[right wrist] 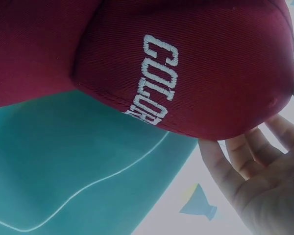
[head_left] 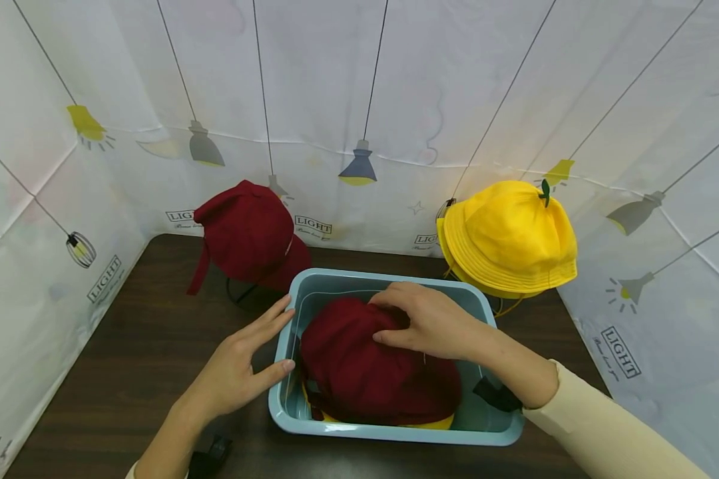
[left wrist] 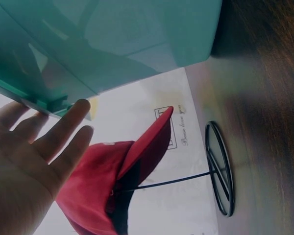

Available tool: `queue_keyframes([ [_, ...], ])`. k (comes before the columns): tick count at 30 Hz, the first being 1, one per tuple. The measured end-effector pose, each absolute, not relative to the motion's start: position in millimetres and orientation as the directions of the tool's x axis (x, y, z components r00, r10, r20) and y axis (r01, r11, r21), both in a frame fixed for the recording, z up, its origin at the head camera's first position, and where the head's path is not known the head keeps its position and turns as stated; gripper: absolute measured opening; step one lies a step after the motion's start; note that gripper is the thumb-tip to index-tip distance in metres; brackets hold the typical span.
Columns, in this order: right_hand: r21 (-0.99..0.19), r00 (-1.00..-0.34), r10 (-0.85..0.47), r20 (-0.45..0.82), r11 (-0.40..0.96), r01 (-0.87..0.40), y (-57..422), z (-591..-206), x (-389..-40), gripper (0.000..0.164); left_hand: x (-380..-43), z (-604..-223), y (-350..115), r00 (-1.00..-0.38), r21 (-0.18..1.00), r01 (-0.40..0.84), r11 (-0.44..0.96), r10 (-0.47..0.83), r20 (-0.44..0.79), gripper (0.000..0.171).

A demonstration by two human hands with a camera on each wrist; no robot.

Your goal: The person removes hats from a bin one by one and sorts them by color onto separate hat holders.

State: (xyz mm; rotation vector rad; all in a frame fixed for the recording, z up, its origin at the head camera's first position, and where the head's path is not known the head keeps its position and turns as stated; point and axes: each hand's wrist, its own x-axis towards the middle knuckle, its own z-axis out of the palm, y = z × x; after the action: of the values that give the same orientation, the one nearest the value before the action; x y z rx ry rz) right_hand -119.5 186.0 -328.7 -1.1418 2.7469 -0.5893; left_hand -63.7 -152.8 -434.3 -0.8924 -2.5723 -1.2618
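Note:
A light blue plastic bin [head_left: 389, 434] stands on the table, and a dark red baseball cap [head_left: 353, 366] lies in it with white lettering [right wrist: 159, 81] on its front. Part of something yellow [head_left: 440, 423] shows beneath that cap. My right hand [head_left: 434, 322] reaches over the bin and grips the cap's crown between thumb and fingers. At the bin's left side, my left hand [head_left: 234, 372] has its fingers extended, with fingertips [left wrist: 81, 106] at the rim.
Behind the bin at left, another dark red cap [head_left: 248, 233] sits on a black wire stand [left wrist: 220, 171]. A yellow bucket hat [head_left: 503, 229] with a green sprout is at back right. Patterned white cloth [head_left: 335, 80] encloses the dark wooden table [head_left: 126, 372].

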Motion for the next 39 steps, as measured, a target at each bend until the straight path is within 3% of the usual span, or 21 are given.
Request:
queue_keyframes([
  [39, -0.442, -0.665, -0.716, 0.213, 0.536, -0.719, 196, -277, -105, 0.040, -63, -432, -152, -0.825, 0.687, 0.550, 0.476, 0.439, 0.356, 0.074],
])
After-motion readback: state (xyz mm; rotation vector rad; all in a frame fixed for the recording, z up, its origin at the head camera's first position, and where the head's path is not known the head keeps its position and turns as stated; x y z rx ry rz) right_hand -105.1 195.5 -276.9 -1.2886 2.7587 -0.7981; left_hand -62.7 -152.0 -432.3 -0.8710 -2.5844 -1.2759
